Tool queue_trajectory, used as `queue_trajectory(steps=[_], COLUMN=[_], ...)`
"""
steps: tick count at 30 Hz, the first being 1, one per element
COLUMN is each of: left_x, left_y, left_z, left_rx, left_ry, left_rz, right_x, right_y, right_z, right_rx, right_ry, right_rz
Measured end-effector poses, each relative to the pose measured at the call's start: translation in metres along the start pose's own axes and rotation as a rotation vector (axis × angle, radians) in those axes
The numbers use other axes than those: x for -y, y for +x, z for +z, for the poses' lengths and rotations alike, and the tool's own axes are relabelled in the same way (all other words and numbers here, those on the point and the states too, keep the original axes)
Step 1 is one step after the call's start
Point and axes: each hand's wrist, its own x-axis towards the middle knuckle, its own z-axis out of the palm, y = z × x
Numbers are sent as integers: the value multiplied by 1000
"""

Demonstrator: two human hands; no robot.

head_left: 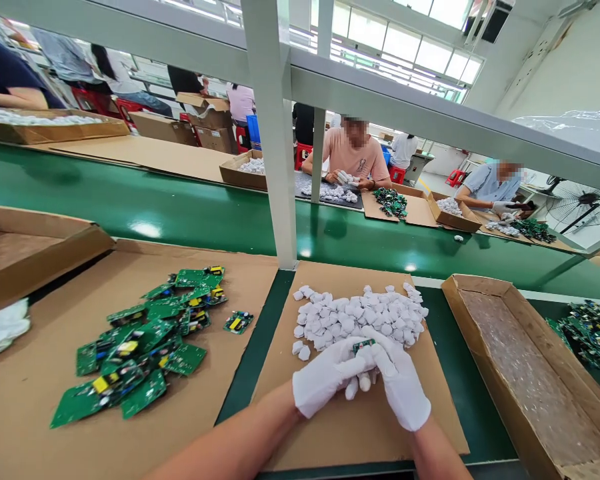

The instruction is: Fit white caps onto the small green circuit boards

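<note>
Head: fingers (384, 358) snug around circuit board (363, 345)

White gloves (318, 381) (plain), wrist-length; bare forearms (240, 437)

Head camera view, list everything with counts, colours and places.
Worktop: count unclear, green, near and far
Cardboard sheets: two near, brown, on worktop
Circuit boards: four heaps, green, left, right, far side
Lone board: one, green, beside left heap
White pieces: one near heap, white, right cardboard
Near trays: two, brown, both sides
Far trays: three, brown, opposite
Crumpled cloth: one, white, left edge
Frame: one, grey, across top
Windows: several, white, top
Boxes: several, brown, background
Stools: several, red, background
People: several, mixed colours, background
Fan: one, dark, right
Held board: one, green, lower centre
Left hand and right hand: two, white-gloved, around it
</note>
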Motion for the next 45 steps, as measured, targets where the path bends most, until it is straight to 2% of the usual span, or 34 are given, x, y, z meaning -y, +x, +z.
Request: queue_trajectory(steps=[4, 7, 11, 16, 20, 24, 27, 29, 32, 37, 39, 43, 45], left_x=[2, -1, -5, -3, 1, 6, 8, 8, 5, 0, 1, 5, 5], left_y=[1, -1, -3, -4, -3, -1, -1, -1, -2, -4, -3, -1, 0], left_z=[-2, -2, -2, -1, -2, -6, -9, -9, -7, -3, -2, -3, -3], left_rx=[-25, -32, -58, -44, -86, -38, -27, -6, 7, -44, -39, 5, 7], left_ry=[-39, -89, 16, 39, 29, -124, -210, -214, -136, 15, 47, -131, -141], left_rz=[-33, -52, -68, -20, -7, -14, -17, -27, -46, -100, -105, -46, -44], right_x=[6, 6, 5, 7, 7, 6, 5, 5, 3, -3, -2, 4, 5], right_y=[-1, -2, -2, -2, -2, -1, -1, -2, -3, -4, -4, -4, -4], right_z=[1, 1, -2, 0, 0, -1, -1, -1, -1, -2, -2, 0, -1], right_rx=[98, 97, 137, 59, 130, 123, 155, 179, 118, 198, 172, 124, 123], right_ry=[-84, -166, -81, -63, 47, -103, -103, -93, -165, 59, 85, 77, 78], right_rz=[-6, -46, -83, -58, -13, -1, 9, 2, 32, 14, 38, 56, 31])
